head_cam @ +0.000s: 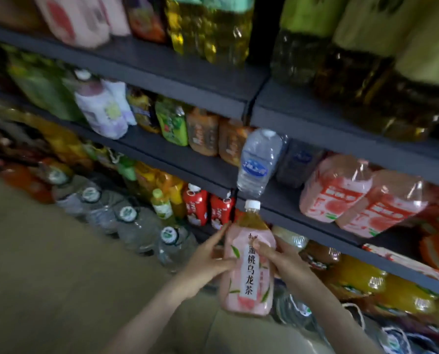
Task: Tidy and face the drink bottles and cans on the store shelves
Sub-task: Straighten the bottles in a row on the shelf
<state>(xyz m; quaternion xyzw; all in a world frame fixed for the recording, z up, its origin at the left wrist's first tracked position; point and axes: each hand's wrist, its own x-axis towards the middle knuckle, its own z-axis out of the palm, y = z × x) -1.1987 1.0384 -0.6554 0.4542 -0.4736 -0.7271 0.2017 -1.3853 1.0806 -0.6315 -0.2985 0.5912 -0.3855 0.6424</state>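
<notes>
Well, the work looks to be somewhere in its middle, with one bottle out in the aisle and much of the shelving yet to be faced. The peach tea bottle (247, 267), pink-labelled with a white cap, is off the shelves altogether, held upright and a little tilted in front of the lower tiers, its label turned toward the camera. The right hand (286, 260) grasps it from the right side, thumb laid across the front of the label. The left hand (208, 259) has its fingers stretched out fairly straight against the bottle's left side, steadying it, not wrapping it. Just above the cap, a clear water bottle (259, 162) stands at the front left corner of the middle shelf (289, 200), next to the upright between the two bays. To its right, along the same front edge, two pink jugs (335, 187) sit side by side, leaning slightly. Red bottles (195, 208) line the front of the tier below on the left, and big water jugs (136, 226) stand in a row on the floor (47, 264). By my reading the tea bottle has no slot yet, and the crowded, blurred rows elsewhere cannot be judged as faced or not.
</notes>
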